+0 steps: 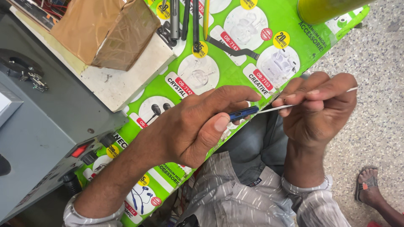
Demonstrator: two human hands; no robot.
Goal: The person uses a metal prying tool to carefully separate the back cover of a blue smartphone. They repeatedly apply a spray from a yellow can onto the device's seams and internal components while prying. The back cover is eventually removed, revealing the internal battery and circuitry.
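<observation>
While the left hand [191, 126] pinched a small blue device [243, 113] between thumb and fingers, the right hand [320, 105] clamped thin metal tweezers [273, 109], tip touching the device's end.

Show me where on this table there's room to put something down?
One bare patch: the white board, between the brown box and the green mat. The mat is also bare between the dark tools and the left hand. It is crowded where the left hand and right hand hold the small blue tool.
</observation>
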